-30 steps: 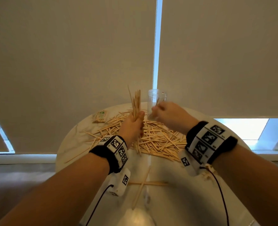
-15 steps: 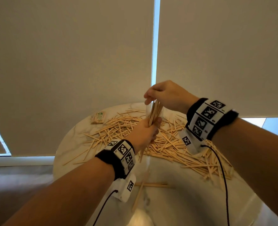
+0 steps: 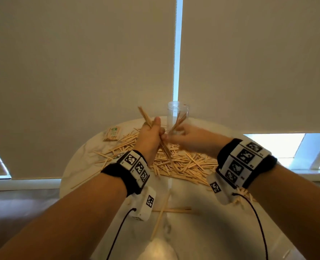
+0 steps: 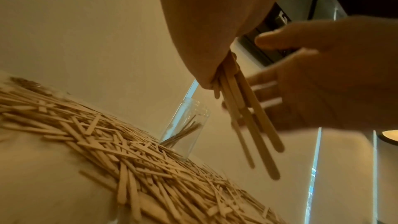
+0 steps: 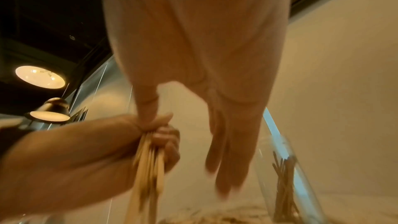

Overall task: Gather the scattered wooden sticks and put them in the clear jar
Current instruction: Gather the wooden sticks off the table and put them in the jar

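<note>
My left hand (image 3: 151, 136) grips an upright bundle of wooden sticks (image 3: 146, 117), which hangs below the palm in the left wrist view (image 4: 247, 117). My right hand (image 3: 185, 137) is just right of it, in front of the clear jar (image 3: 178, 113). Its fingers (image 5: 226, 151) are straight and hold nothing, and its thumb touches the left hand at the top of the bundle (image 5: 148, 168). The jar stands upright at the table's far edge with several sticks leaning inside (image 4: 185, 129). A wide pile of scattered sticks (image 3: 183, 164) lies under both hands.
The round pale table (image 3: 202, 231) stands against closed roller blinds. A small packet of sticks (image 3: 112, 134) lies at the far left. Two loose sticks (image 3: 172, 210) cross near the front, between my wrists. More sticks trail off under my right wrist.
My right hand has come down from above the bundle to beside my left hand, uncovering the jar. My left hand has tilted the bundle's top to the left.
</note>
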